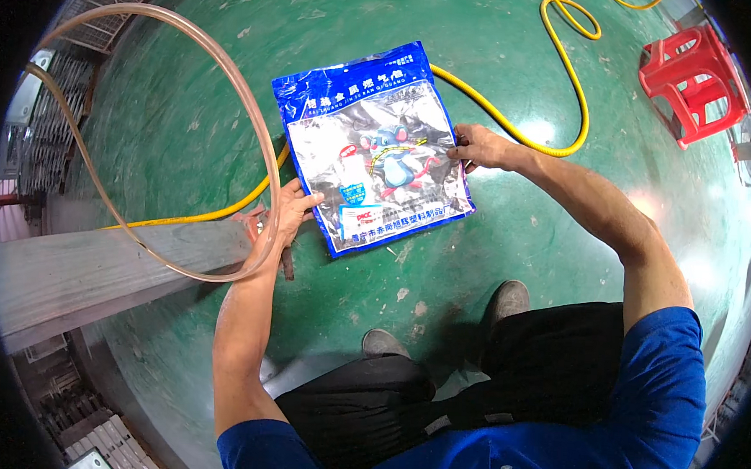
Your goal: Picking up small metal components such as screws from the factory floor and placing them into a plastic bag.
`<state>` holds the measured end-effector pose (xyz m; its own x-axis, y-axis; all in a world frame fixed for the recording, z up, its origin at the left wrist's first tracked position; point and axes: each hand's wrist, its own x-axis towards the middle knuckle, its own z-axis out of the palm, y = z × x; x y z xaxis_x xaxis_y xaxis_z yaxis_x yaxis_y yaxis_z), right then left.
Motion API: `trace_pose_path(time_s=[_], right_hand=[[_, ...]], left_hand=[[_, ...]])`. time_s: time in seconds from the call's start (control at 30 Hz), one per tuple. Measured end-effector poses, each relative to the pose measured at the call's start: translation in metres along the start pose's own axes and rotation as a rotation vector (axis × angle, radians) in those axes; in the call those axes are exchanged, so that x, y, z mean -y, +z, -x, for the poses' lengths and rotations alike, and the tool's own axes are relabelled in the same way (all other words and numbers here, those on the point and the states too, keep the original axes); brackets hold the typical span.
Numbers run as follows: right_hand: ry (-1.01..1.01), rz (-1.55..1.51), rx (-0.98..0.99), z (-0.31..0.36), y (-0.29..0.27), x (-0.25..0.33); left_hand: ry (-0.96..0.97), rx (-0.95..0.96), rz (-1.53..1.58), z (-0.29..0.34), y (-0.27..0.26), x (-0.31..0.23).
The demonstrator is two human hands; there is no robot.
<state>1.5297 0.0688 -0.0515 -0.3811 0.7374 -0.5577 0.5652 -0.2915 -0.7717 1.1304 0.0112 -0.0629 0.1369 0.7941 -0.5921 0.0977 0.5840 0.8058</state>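
Between my hands is a flat plastic packaging bag (313,139) with blue borders, a see-through middle and a cartoon mouse printed on it. My left hand (291,210) grips its lower left edge, thumb on the front. On the right edge, my right hand (480,148) pinches the bag with thumb and fingers. Whatever lies inside the bag cannot be made out through the shiny film. A clear, pinkish hose (255,116) loops over at the left and passes in front of my left wrist.
At the left a grey plank-like bench (114,265) reaches toward my left hand, with a reddish clamp-like piece (250,222) at its end. A yellow hose (498,114) winds over the green floor (214,85). A red plastic stool (692,85) stands far right.
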Motion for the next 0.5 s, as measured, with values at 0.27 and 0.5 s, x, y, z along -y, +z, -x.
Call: trace_pose_path(time_s=[0.27,0.5], right_hand=[[0.006,0.024,0.011,0.0019,0.0004,0.0019],[0.002,0.038,0.039,-0.0006,-0.0019,-0.0015]], left_hand=[[0.004,0.002,0.013,0.0004,-0.0006,-0.0006],[0.019,-0.007,0.016,0.0033,0.0021,-0.0046]])
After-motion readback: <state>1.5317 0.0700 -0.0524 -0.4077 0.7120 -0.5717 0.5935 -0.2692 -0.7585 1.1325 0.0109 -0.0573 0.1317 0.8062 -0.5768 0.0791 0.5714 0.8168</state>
